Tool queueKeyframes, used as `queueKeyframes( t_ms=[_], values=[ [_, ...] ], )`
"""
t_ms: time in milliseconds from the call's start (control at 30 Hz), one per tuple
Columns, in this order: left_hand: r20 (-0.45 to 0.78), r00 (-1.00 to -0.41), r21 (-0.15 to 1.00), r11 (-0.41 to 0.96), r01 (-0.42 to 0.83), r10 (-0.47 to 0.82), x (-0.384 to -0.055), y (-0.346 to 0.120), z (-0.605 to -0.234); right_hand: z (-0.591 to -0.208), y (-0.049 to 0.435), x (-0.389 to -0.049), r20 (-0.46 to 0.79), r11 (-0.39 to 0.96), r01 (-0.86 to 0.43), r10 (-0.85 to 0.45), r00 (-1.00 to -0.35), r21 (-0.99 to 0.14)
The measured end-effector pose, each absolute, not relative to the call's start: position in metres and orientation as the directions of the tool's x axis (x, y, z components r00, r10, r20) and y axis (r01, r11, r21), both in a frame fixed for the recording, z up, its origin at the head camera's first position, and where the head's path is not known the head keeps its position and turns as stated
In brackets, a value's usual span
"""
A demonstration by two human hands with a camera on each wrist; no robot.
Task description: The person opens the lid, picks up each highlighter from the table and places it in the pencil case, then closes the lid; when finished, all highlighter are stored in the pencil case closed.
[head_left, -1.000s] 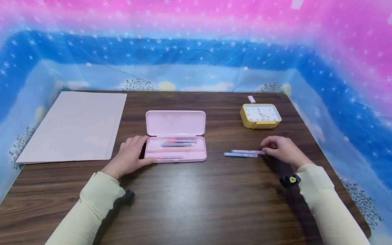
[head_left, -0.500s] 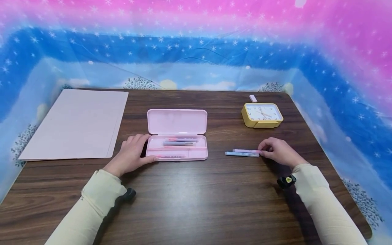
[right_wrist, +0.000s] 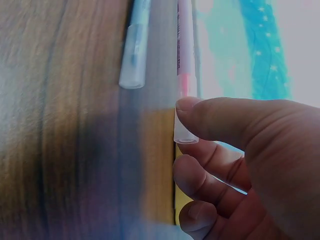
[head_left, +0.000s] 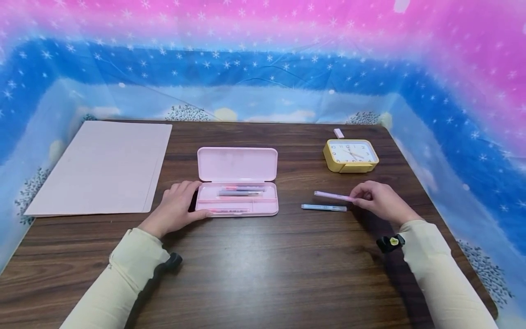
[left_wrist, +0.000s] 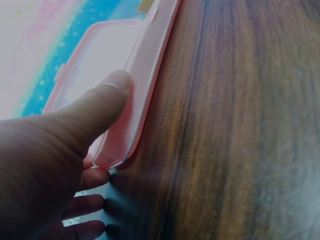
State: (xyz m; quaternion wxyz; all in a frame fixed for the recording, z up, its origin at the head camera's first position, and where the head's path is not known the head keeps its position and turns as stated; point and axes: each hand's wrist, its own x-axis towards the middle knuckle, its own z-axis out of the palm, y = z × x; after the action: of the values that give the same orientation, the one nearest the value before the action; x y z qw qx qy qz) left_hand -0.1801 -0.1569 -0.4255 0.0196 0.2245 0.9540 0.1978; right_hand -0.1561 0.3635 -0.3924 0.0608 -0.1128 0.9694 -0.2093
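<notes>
The pink pencil case lies with its lid up at mid-table in the head view, with several pens in its compartments. My left hand grips its left end, the thumb on the front wall in the left wrist view. To the right, my right hand pinches a pink pen by its clear-capped end between thumb and fingers. In the right wrist view that pink pen stands apart from a light-blue pen, which rests on the table.
A yellow clock stands behind my right hand, with a small white-and-pink block beyond it. A large pale pink folder covers the table's left rear. Patterned cloth hangs around the back and sides.
My right hand has drawn the pink pen up and away from the blue pen, which it lay beside before, and the pen now slants. The left hand stays on the pencil case.
</notes>
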Motion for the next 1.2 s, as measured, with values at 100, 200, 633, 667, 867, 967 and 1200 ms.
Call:
queueKeyframes(
  t_ms=[100,200,633,667,867,967,1200],
  values=[
    [0.052,-0.898,0.384,0.821,0.422,0.437,-0.18,-0.157,-0.425,-0.387,0.36,-0.156,-0.051,0.885,-0.209,-0.252,-0.966,-0.415],
    [0.051,-0.898,0.383,0.822,0.422,0.437,-0.18,-0.156,-0.425,-0.383,0.356,-0.156,-0.019,0.879,-0.239,-0.271,-0.962,-0.412],
    [0.034,-0.902,0.387,0.826,0.409,0.43,-0.181,-0.157,-0.426,-0.369,0.319,-0.167,0.035,0.854,-0.305,-0.321,-0.946,-0.421],
    [0.034,-0.903,0.389,0.827,0.407,0.429,-0.181,-0.157,-0.426,-0.368,0.316,-0.167,0.034,0.852,-0.308,-0.325,-0.945,-0.423],
    [0.04,-0.904,0.393,0.825,0.406,0.426,-0.181,-0.157,-0.426,-0.362,0.304,-0.172,0.017,0.842,-0.31,-0.337,-0.941,-0.442],
    [0.046,-0.903,0.398,0.821,0.41,0.428,-0.182,-0.158,-0.427,-0.361,0.301,-0.175,0.009,0.838,-0.309,-0.341,-0.94,-0.45],
    [0.034,-0.906,0.407,0.822,0.399,0.423,-0.183,-0.159,-0.429,-0.361,0.296,-0.18,0.009,0.834,-0.315,-0.349,-0.937,-0.453]
  ],
)
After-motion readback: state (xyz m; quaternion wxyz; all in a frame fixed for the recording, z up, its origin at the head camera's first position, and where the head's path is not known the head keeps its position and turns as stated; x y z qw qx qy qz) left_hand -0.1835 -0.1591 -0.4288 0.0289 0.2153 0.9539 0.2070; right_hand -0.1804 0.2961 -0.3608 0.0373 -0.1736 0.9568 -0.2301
